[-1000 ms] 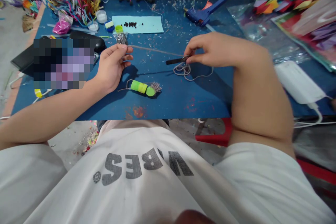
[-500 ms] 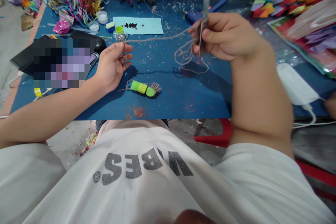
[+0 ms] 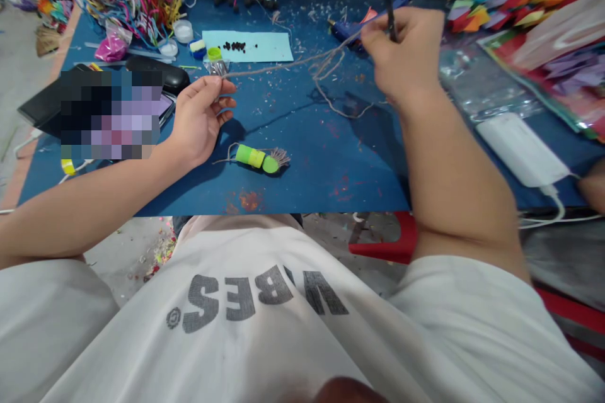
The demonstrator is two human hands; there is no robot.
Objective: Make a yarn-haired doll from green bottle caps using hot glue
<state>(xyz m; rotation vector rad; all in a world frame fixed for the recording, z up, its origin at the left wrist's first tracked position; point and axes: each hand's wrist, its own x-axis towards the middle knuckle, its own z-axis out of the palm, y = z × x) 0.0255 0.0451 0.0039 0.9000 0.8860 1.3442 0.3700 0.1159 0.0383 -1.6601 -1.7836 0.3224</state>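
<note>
Grey yarn [image 3: 283, 67] stretches above the blue table [image 3: 312, 186], and from where I stand I can see the left hand [image 3: 201, 116] pinching it between thumb and forefinger, the other fingers loosely curled and slightly apart. It rises to the right hand [image 3: 409, 53], whose thumb and forefinger close about a slim dark tool [image 3: 387, 3] that sticks up past the knuckles; the remaining right fingers are hidden, so I can't tell how they sit. Loose loops of the yarn dangle just beside the right fingertips. Nearer the body than the left fingers, a small green doll [image 3: 250, 156] lies on its side. Beyond those fingers sits a pale blue card [image 3: 274, 47] with black beads [image 3: 235, 46]; a blue glue gun [image 3: 343, 31] lies behind the right fingers.
</note>
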